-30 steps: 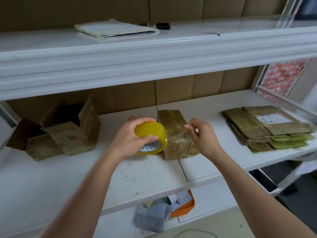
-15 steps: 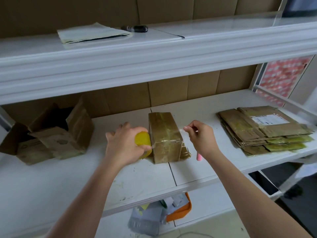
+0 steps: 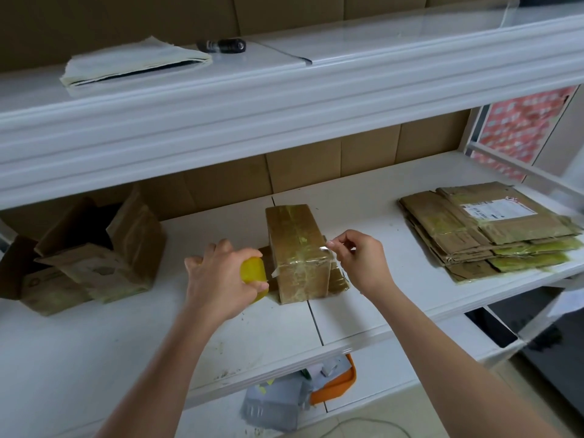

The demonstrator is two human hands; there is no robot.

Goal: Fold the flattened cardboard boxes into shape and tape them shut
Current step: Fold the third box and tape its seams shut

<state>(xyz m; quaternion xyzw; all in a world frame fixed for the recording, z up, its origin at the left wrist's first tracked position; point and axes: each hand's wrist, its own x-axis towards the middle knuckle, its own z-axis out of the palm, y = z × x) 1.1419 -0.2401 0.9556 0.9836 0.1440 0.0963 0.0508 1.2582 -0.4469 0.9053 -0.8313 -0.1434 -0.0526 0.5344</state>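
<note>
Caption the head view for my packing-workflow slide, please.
Left hand grips yellow tape roll; right hand pinches the tape end over a folded box.

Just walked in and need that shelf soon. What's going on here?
A person is taping up a folded cardboard box on the white shelf. The left hand grips a yellow tape roll beside it; the right hand pinches the tape end over its top. Flattened boxes wait at right.
</note>
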